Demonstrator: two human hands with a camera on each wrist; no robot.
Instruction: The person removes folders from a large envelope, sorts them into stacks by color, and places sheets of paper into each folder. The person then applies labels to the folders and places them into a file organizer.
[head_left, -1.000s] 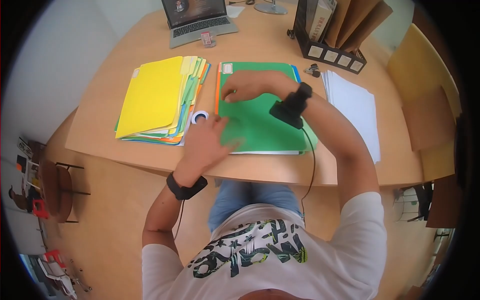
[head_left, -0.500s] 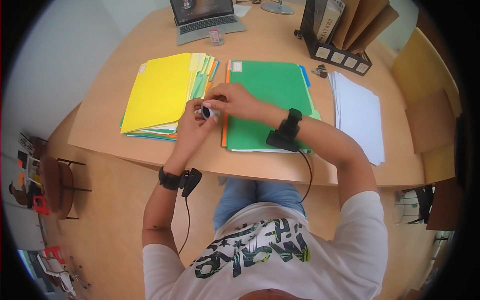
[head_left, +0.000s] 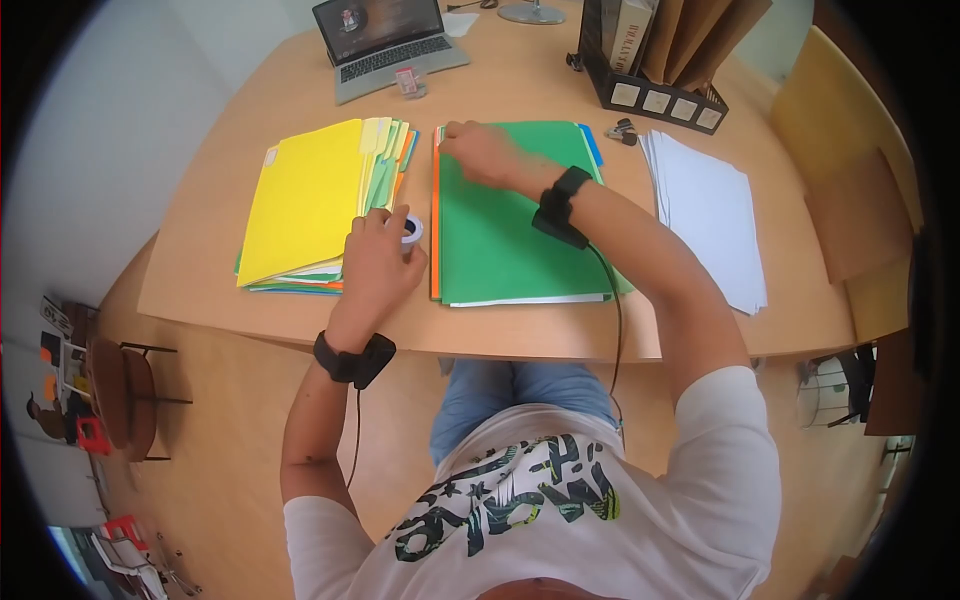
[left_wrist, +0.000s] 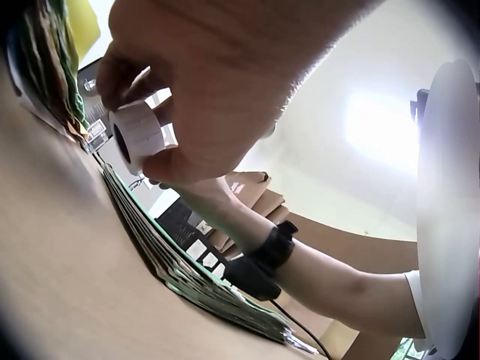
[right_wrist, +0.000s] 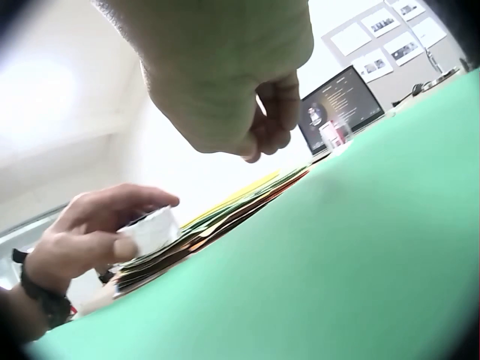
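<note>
My left hand (head_left: pixel 382 262) grips a small white roll (head_left: pixel 411 232) with a dark core, between the yellow pile and the green folder. The left wrist view shows the roll (left_wrist: pixel 140 133) held between thumb and fingers. My right hand (head_left: pixel 487 155) is over the upper left corner of the green folder (head_left: pixel 535 240), covering most of its label. Its fingers are bent, tips together, in the right wrist view, close above the green surface (right_wrist: pixel 360 232); I cannot tell whether they pinch anything. Orange and blue folder edges show beneath the green one.
A yellow-topped folder pile (head_left: pixel 305 205) lies at left. White paper sheets (head_left: pixel 708 220) lie at right, with dark clips (head_left: pixel 622 131) behind. At the back stand a laptop (head_left: pixel 395 65), a small clear container (head_left: pixel 409 84) and a black file rack (head_left: pixel 665 98).
Both hands met at the roll half a second ago. Since then the right hand has moved away to the green folder's far left corner, while the left keeps the roll, now slightly lower.
</note>
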